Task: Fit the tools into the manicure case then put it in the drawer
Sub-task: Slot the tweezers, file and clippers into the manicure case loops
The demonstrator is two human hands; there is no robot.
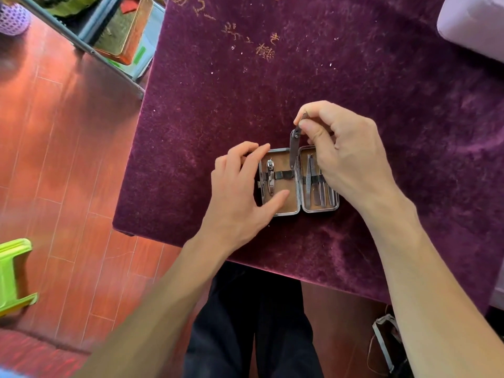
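A small manicure case [297, 199] lies open on the purple velvet table [327, 77], tan lining up, metal rim around both halves. A nail clipper [270, 177] sits under the elastic strap in the left half. Tweezers [308, 178] and several slim metal tools fill the right half. My right hand [343, 151] pinches a folding metal tool [294, 148] by its top end, its lower tip pointing down at the strap near the hinge. My left hand [240, 192] rests on the left half, fingers on its top edge, thumb on the lining.
The table's left edge and front edge are close to the case. A metal shelf frame with a golden box [122, 31] stands at the far left. A green plastic stool [13, 274] is on the red wooden floor. A pale lilac object [474, 23] sits at the table's far right.
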